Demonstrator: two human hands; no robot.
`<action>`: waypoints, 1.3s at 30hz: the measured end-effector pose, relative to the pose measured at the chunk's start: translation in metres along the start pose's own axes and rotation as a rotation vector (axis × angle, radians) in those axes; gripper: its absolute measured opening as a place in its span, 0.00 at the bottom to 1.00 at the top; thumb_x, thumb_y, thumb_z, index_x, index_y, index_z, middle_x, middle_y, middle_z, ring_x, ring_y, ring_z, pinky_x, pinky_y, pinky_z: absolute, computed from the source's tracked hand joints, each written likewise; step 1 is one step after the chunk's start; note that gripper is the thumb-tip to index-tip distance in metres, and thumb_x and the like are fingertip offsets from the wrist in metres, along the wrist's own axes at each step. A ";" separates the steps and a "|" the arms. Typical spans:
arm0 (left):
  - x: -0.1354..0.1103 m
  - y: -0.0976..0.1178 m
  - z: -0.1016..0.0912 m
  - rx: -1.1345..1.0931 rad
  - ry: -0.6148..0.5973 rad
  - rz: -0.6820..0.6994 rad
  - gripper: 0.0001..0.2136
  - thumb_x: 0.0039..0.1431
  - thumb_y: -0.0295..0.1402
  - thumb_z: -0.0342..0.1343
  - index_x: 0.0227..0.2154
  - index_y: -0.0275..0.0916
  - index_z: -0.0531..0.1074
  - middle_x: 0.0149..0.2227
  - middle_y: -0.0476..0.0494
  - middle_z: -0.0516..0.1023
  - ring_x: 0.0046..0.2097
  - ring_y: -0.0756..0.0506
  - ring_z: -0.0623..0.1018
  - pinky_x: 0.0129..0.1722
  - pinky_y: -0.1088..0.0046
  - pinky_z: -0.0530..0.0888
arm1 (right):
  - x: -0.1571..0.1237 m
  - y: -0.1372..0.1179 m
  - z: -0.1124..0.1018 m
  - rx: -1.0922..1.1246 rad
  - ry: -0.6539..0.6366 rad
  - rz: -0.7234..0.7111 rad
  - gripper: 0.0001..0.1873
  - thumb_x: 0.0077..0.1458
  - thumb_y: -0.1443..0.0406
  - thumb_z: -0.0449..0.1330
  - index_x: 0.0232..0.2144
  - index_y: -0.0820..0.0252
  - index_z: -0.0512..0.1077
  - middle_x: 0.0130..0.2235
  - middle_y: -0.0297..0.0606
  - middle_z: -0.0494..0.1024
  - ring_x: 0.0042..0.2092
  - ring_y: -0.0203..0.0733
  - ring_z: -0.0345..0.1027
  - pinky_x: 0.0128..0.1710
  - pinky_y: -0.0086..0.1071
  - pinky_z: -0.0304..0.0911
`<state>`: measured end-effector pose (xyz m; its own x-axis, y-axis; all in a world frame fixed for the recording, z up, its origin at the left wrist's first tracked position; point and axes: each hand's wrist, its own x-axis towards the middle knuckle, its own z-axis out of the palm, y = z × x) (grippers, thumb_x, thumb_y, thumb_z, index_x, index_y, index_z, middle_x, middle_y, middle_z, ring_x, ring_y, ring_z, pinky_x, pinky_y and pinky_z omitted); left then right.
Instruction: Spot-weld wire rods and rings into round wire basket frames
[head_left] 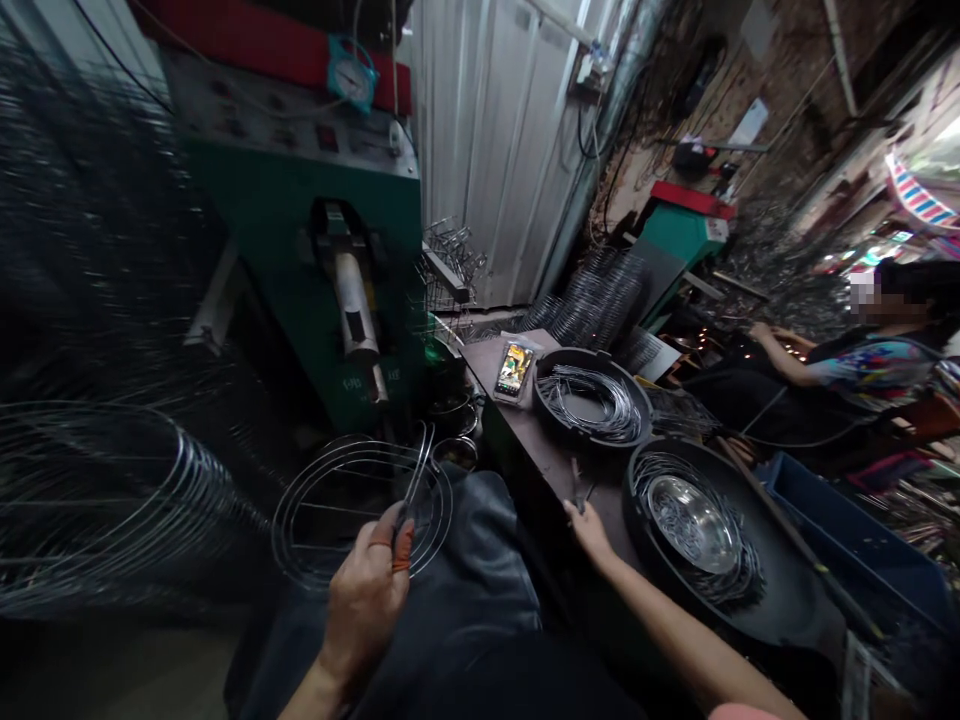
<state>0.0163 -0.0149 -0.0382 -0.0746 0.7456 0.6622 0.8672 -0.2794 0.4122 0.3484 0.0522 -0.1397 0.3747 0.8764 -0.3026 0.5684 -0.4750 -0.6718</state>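
My left hand (367,600) is closed around a set of round wire rings (352,510) held over my lap, in front of a green press machine (315,230). A thin wire piece runs up from my fingers across the rings. My right hand (589,528) reaches out to the dark table (525,440) and pinches small wire pieces (583,492) at its edge. It lies between two black round tubs: the near tub (750,590) holds a steel bowl (694,520) and wire pieces, the far tub (592,398) holds curved wires.
A phone (514,368) with a lit screen lies on the table's far end. Stacks of wire rings (97,500) fill the left. Another person (862,360) sits at the right near a second green machine (682,235). A blue bin (847,550) stands beside the table.
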 end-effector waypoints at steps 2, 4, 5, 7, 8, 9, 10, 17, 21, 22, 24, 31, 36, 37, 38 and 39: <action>0.006 -0.002 0.006 0.122 0.009 0.054 0.13 0.60 0.32 0.44 0.45 0.32 0.66 0.32 0.42 0.74 0.28 0.47 0.74 0.27 0.74 0.68 | 0.017 0.025 -0.009 -0.158 0.134 0.200 0.20 0.56 0.55 0.49 0.39 0.68 0.66 0.39 0.49 0.74 0.42 0.47 0.68 0.38 0.30 0.60; 0.015 -0.007 0.010 0.235 0.029 0.089 0.13 0.60 0.30 0.44 0.44 0.31 0.67 0.29 0.42 0.74 0.26 0.47 0.73 0.24 0.74 0.66 | 0.031 0.037 -0.018 -0.240 0.162 0.305 0.26 0.56 0.55 0.48 0.45 0.75 0.63 0.45 0.59 0.71 0.48 0.52 0.66 0.42 0.33 0.59; 0.021 -0.010 0.011 0.285 0.045 0.097 0.12 0.60 0.30 0.44 0.43 0.30 0.68 0.28 0.43 0.73 0.25 0.47 0.72 0.23 0.74 0.65 | 0.037 0.040 -0.022 -0.253 0.165 0.329 0.30 0.56 0.54 0.48 0.48 0.79 0.61 0.47 0.63 0.69 0.50 0.54 0.64 0.43 0.35 0.58; 0.034 -0.016 0.011 0.365 0.069 0.116 0.12 0.60 0.30 0.44 0.41 0.30 0.69 0.27 0.43 0.73 0.24 0.47 0.71 0.22 0.73 0.63 | 0.046 0.041 -0.026 -0.292 0.169 0.357 0.34 0.56 0.53 0.48 0.51 0.82 0.56 0.49 0.67 0.66 0.53 0.56 0.60 0.46 0.37 0.57; 0.041 -0.019 0.010 0.395 0.073 0.130 0.12 0.60 0.31 0.44 0.40 0.30 0.69 0.27 0.43 0.73 0.24 0.47 0.71 0.22 0.73 0.63 | 0.049 0.041 -0.027 -0.310 0.166 0.356 0.35 0.56 0.53 0.48 0.52 0.83 0.55 0.50 0.67 0.65 0.55 0.56 0.58 0.47 0.38 0.56; 0.047 -0.021 0.008 0.419 0.068 0.152 0.12 0.60 0.31 0.44 0.40 0.31 0.70 0.27 0.43 0.73 0.24 0.47 0.71 0.22 0.73 0.62 | 0.050 0.041 -0.028 -0.328 0.161 0.344 0.35 0.56 0.53 0.49 0.53 0.82 0.54 0.50 0.67 0.64 0.55 0.56 0.57 0.48 0.38 0.55; 0.052 -0.022 0.005 0.433 0.062 0.179 0.12 0.60 0.31 0.44 0.40 0.31 0.70 0.27 0.43 0.74 0.25 0.47 0.71 0.22 0.73 0.62 | 0.050 0.040 -0.028 -0.344 0.154 0.327 0.35 0.55 0.54 0.51 0.54 0.81 0.54 0.50 0.67 0.64 0.56 0.56 0.57 0.49 0.38 0.55; 0.086 -0.017 -0.031 0.243 0.008 0.283 0.14 0.60 0.36 0.44 0.43 0.38 0.70 0.27 0.45 0.73 0.27 0.46 0.73 0.27 0.72 0.66 | 0.021 0.015 -0.034 -0.400 0.170 -0.160 0.27 0.53 0.60 0.55 0.53 0.67 0.59 0.54 0.57 0.60 0.55 0.54 0.57 0.52 0.43 0.54; 0.103 0.003 -0.052 0.015 -0.028 0.286 0.13 0.60 0.36 0.43 0.44 0.42 0.69 0.31 0.45 0.75 0.31 0.46 0.75 0.31 0.71 0.69 | 0.001 -0.058 -0.041 -0.001 0.203 -0.719 0.27 0.54 0.53 0.51 0.52 0.64 0.59 0.52 0.50 0.64 0.55 0.48 0.57 0.55 0.41 0.53; 0.106 0.009 -0.057 -0.027 -0.033 0.297 0.13 0.60 0.35 0.44 0.43 0.42 0.69 0.31 0.46 0.75 0.31 0.46 0.75 0.31 0.72 0.70 | -0.004 -0.081 -0.043 0.085 0.188 -0.827 0.29 0.54 0.51 0.50 0.52 0.64 0.59 0.53 0.50 0.63 0.55 0.48 0.57 0.55 0.41 0.53; 0.109 0.018 -0.066 -0.076 -0.043 0.319 0.13 0.59 0.34 0.45 0.43 0.41 0.69 0.31 0.46 0.75 0.30 0.47 0.75 0.30 0.73 0.71 | -0.017 -0.127 -0.046 0.197 0.105 -1.011 0.33 0.53 0.47 0.49 0.54 0.63 0.57 0.54 0.50 0.62 0.56 0.50 0.55 0.55 0.42 0.52; 0.111 0.023 -0.102 -0.049 -0.029 0.222 0.14 0.58 0.39 0.44 0.42 0.43 0.70 0.29 0.46 0.75 0.29 0.47 0.75 0.30 0.71 0.72 | -0.062 -0.224 -0.036 0.307 -0.313 -1.317 0.25 0.59 0.51 0.43 0.52 0.60 0.59 0.45 0.44 0.71 0.45 0.44 0.65 0.47 0.38 0.59; 0.147 0.011 -0.117 -0.031 -0.038 0.032 0.19 0.56 0.45 0.42 0.40 0.39 0.71 0.35 0.44 0.76 0.37 0.44 0.75 0.39 0.68 0.70 | -0.069 -0.271 -0.028 0.259 -0.199 -1.341 0.20 0.60 0.56 0.44 0.47 0.61 0.65 0.33 0.37 0.72 0.32 0.36 0.64 0.38 0.30 0.60; 0.155 0.004 -0.113 -0.044 -0.079 -0.032 0.20 0.55 0.45 0.42 0.40 0.38 0.71 0.34 0.45 0.76 0.36 0.44 0.74 0.39 0.68 0.70 | -0.065 -0.280 -0.024 0.243 -0.177 -1.330 0.20 0.60 0.57 0.45 0.46 0.61 0.66 0.33 0.36 0.71 0.32 0.36 0.63 0.37 0.29 0.59; 0.162 -0.005 -0.106 -0.070 -0.148 -0.106 0.20 0.55 0.45 0.43 0.39 0.38 0.71 0.32 0.45 0.75 0.35 0.44 0.74 0.36 0.69 0.70 | -0.059 -0.287 -0.017 0.225 -0.176 -1.307 0.19 0.59 0.57 0.46 0.45 0.62 0.67 0.32 0.35 0.71 0.32 0.35 0.63 0.37 0.28 0.58; 0.166 -0.016 -0.097 -0.112 -0.236 -0.196 0.19 0.54 0.45 0.44 0.39 0.38 0.71 0.30 0.46 0.74 0.32 0.46 0.73 0.33 0.71 0.69 | -0.052 -0.291 -0.008 0.199 -0.197 -1.269 0.18 0.59 0.58 0.46 0.44 0.62 0.68 0.30 0.35 0.71 0.31 0.35 0.63 0.36 0.27 0.58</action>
<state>-0.0571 0.0548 0.1258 -0.1076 0.9078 0.4054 0.7869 -0.1715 0.5927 0.1691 0.1438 0.0765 -0.4646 0.7074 0.5327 0.3204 0.6951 -0.6436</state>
